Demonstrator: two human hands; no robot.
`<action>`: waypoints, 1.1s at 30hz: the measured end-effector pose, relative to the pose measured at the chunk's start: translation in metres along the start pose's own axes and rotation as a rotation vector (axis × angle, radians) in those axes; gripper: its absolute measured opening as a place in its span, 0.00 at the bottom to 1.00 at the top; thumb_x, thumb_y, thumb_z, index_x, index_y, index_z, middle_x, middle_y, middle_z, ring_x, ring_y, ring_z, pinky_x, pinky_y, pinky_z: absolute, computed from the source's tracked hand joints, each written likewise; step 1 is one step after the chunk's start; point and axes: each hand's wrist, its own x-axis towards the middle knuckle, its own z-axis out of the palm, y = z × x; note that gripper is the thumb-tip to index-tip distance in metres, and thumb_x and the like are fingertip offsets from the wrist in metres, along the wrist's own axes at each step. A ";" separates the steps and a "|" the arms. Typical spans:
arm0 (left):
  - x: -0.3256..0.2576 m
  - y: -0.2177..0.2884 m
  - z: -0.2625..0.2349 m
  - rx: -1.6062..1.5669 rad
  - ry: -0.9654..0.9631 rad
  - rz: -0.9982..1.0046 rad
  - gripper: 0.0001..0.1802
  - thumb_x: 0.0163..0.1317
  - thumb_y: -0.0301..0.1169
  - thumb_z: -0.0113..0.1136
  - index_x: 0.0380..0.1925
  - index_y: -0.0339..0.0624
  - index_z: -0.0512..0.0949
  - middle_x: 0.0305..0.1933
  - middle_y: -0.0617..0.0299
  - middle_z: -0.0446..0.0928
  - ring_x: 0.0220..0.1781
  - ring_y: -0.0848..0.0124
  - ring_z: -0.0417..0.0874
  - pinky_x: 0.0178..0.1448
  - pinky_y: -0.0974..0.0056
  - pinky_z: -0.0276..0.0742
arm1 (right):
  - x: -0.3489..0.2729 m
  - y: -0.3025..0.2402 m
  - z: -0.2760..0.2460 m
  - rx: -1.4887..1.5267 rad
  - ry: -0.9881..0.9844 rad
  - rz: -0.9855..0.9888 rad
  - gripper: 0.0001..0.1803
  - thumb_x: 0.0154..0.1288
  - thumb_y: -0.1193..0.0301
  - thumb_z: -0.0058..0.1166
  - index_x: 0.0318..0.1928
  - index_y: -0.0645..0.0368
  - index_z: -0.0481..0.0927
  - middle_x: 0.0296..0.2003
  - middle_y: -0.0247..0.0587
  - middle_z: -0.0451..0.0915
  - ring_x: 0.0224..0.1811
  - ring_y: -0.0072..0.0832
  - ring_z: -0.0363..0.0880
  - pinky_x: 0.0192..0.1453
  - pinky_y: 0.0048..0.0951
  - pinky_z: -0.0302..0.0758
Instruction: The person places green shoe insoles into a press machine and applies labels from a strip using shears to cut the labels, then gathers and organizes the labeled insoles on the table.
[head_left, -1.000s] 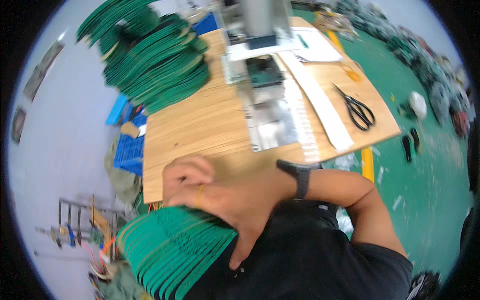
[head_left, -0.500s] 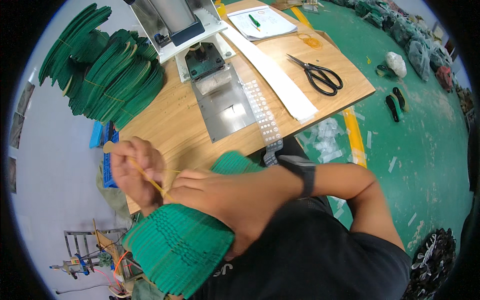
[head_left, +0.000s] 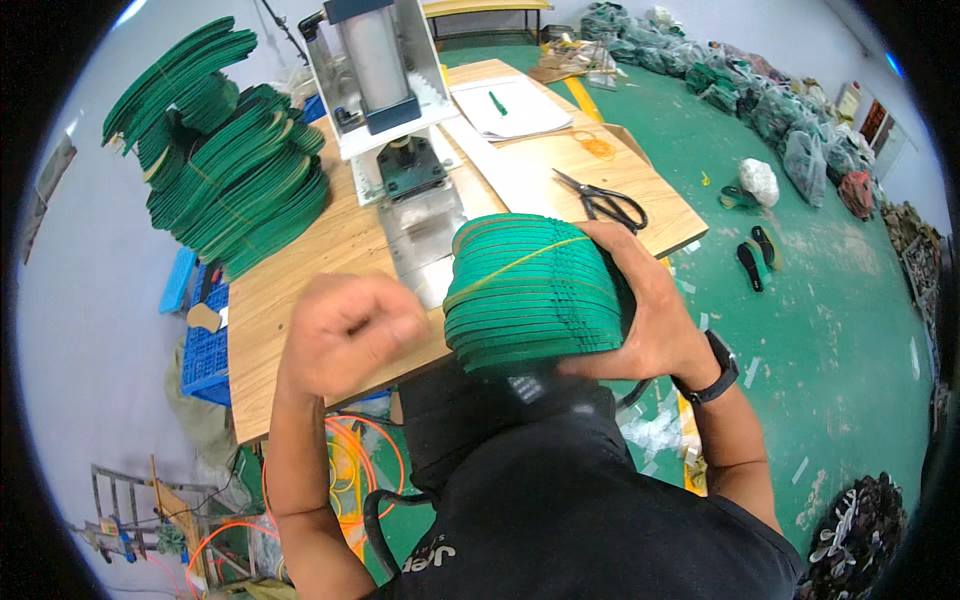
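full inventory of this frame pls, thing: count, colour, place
bundle of flat pieces: 1, green with a yellow band, held over the near table edge
stacked flat pieces: several piles, green, table's far left
press machine: 1, grey and dark blue, table middle
scissors: 1, black, table right
papers with pen: 1 stack, white, far table
table: 1, light wood
crate: 1, blue, floor left
bags: many, greenish, along the far right floor
left hand: closed fist, beside the bundle
right hand: grips the bundle, black watch on wrist
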 end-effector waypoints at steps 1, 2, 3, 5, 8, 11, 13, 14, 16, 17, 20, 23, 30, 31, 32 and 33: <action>0.009 0.002 0.006 0.101 -0.113 0.138 0.03 0.57 0.24 0.60 0.29 0.36 0.79 0.19 0.65 0.75 0.19 0.80 0.73 0.24 0.72 0.66 | -0.004 0.002 0.000 0.008 0.018 0.029 0.52 0.27 0.63 0.75 0.60 0.63 0.66 0.53 0.48 0.72 0.56 0.41 0.72 0.62 0.35 0.65; 0.014 0.004 0.013 0.098 -0.079 0.101 0.03 0.57 0.24 0.60 0.29 0.36 0.79 0.19 0.66 0.75 0.19 0.79 0.74 0.24 0.72 0.67 | -0.006 0.004 0.000 0.017 0.036 0.058 0.53 0.27 0.62 0.75 0.60 0.64 0.66 0.53 0.48 0.72 0.57 0.41 0.71 0.63 0.34 0.64; 0.016 0.006 0.021 0.089 -0.056 0.059 0.02 0.57 0.24 0.60 0.29 0.37 0.79 0.19 0.66 0.75 0.19 0.79 0.74 0.25 0.71 0.67 | -0.011 0.007 0.001 -0.007 0.052 0.095 0.52 0.28 0.62 0.75 0.59 0.65 0.67 0.53 0.49 0.73 0.57 0.40 0.71 0.63 0.33 0.64; 0.029 0.009 0.037 0.139 0.010 0.025 0.02 0.57 0.25 0.61 0.29 0.38 0.79 0.19 0.63 0.75 0.19 0.72 0.76 0.25 0.68 0.68 | -0.018 0.022 0.007 0.024 0.080 0.259 0.51 0.30 0.62 0.75 0.59 0.66 0.68 0.53 0.50 0.73 0.57 0.39 0.71 0.64 0.33 0.64; 0.041 0.013 0.058 0.188 0.023 0.211 0.02 0.56 0.26 0.62 0.29 0.40 0.79 0.21 0.58 0.76 0.20 0.65 0.78 0.25 0.67 0.70 | -0.022 0.025 0.012 0.123 0.102 0.450 0.51 0.32 0.63 0.74 0.60 0.70 0.67 0.53 0.54 0.74 0.58 0.37 0.71 0.64 0.32 0.64; 0.043 0.015 0.072 0.274 -0.033 0.300 0.03 0.52 0.25 0.64 0.28 0.41 0.79 0.20 0.58 0.74 0.19 0.61 0.75 0.25 0.63 0.69 | -0.020 0.021 0.015 0.283 0.187 0.500 0.48 0.34 0.59 0.74 0.55 0.74 0.70 0.49 0.57 0.77 0.54 0.39 0.75 0.61 0.31 0.67; 0.041 0.006 0.087 0.356 -0.053 0.413 0.05 0.49 0.25 0.65 0.26 0.42 0.78 0.17 0.61 0.71 0.18 0.62 0.73 0.25 0.61 0.67 | -0.019 0.015 0.016 0.392 0.287 0.505 0.47 0.35 0.61 0.74 0.55 0.74 0.70 0.49 0.54 0.76 0.53 0.36 0.74 0.61 0.30 0.67; 0.040 0.002 0.093 0.313 -0.050 0.369 0.06 0.48 0.25 0.66 0.26 0.43 0.78 0.16 0.61 0.71 0.18 0.63 0.73 0.25 0.61 0.67 | -0.020 0.013 0.017 0.447 0.337 0.505 0.46 0.35 0.62 0.74 0.56 0.73 0.70 0.49 0.53 0.76 0.53 0.35 0.74 0.61 0.30 0.66; 0.030 -0.003 0.101 0.242 -0.050 0.258 0.07 0.47 0.26 0.67 0.26 0.43 0.77 0.16 0.62 0.71 0.19 0.65 0.74 0.25 0.62 0.67 | -0.021 0.012 0.025 0.500 0.440 0.422 0.44 0.39 0.65 0.74 0.57 0.71 0.69 0.49 0.48 0.76 0.53 0.31 0.74 0.61 0.30 0.67; 0.023 -0.011 0.108 0.226 0.002 0.219 0.09 0.46 0.28 0.68 0.27 0.43 0.78 0.15 0.63 0.70 0.18 0.66 0.73 0.24 0.62 0.66 | -0.017 0.009 0.025 0.598 0.485 0.397 0.43 0.40 0.65 0.73 0.57 0.71 0.69 0.49 0.47 0.76 0.53 0.31 0.74 0.60 0.30 0.67; 0.005 -0.029 0.127 0.336 -0.056 0.057 0.11 0.46 0.28 0.68 0.29 0.42 0.77 0.16 0.63 0.69 0.18 0.66 0.72 0.24 0.62 0.65 | -0.005 0.004 0.028 0.931 0.563 0.403 0.42 0.43 0.70 0.72 0.58 0.69 0.67 0.49 0.45 0.76 0.53 0.29 0.74 0.60 0.29 0.68; -0.003 -0.033 0.120 0.439 0.046 0.312 0.13 0.44 0.28 0.69 0.30 0.40 0.77 0.19 0.61 0.71 0.19 0.63 0.71 0.24 0.63 0.66 | 0.003 0.004 0.042 0.870 0.602 0.343 0.46 0.42 0.68 0.74 0.60 0.69 0.64 0.52 0.45 0.74 0.54 0.29 0.73 0.60 0.29 0.68; 0.001 -0.026 0.118 0.490 0.168 0.443 0.14 0.38 0.22 0.69 0.29 0.38 0.77 0.27 0.56 0.76 0.28 0.59 0.77 0.34 0.60 0.73 | 0.002 0.012 0.051 0.155 0.557 0.168 0.53 0.35 0.59 0.78 0.61 0.66 0.64 0.55 0.49 0.70 0.58 0.37 0.70 0.63 0.35 0.66; -0.001 -0.034 0.119 0.499 0.232 0.437 0.19 0.39 0.22 0.70 0.35 0.37 0.76 0.32 0.55 0.76 0.33 0.59 0.78 0.37 0.60 0.73 | 0.000 0.014 0.051 0.191 0.602 0.189 0.53 0.34 0.59 0.78 0.62 0.65 0.64 0.56 0.47 0.70 0.59 0.35 0.70 0.64 0.35 0.65; -0.005 -0.050 0.124 0.507 0.296 0.431 0.24 0.39 0.22 0.70 0.41 0.36 0.75 0.37 0.54 0.77 0.38 0.59 0.79 0.41 0.60 0.74 | -0.001 0.015 0.051 0.227 0.649 0.210 0.54 0.33 0.59 0.78 0.62 0.64 0.64 0.57 0.46 0.70 0.59 0.34 0.70 0.64 0.35 0.65; -0.008 -0.059 0.124 0.525 0.354 0.421 0.29 0.40 0.22 0.70 0.47 0.36 0.74 0.42 0.52 0.77 0.43 0.58 0.79 0.45 0.60 0.74 | 0.004 0.010 0.049 0.480 0.699 0.093 0.55 0.36 0.62 0.78 0.63 0.64 0.57 0.57 0.49 0.67 0.60 0.36 0.68 0.65 0.36 0.65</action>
